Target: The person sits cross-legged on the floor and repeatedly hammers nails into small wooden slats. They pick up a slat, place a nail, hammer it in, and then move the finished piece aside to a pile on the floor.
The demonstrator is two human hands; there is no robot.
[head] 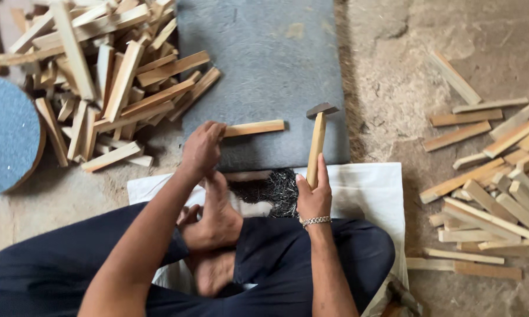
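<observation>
A short wooden strip lies flat on a grey mat on the floor, its near end pinched under the fingers of the left hand. Just right of it, the right hand is wrapped around a hammer, head raised above the mat. Between the hands lies a dark heap of nails on white cloth. Piles of strips lie left and right.

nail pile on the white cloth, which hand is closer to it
Right. The right hand, gripping the hammer, sits just beside the nail pile; the left hand holds a wood strip farther up.
</observation>
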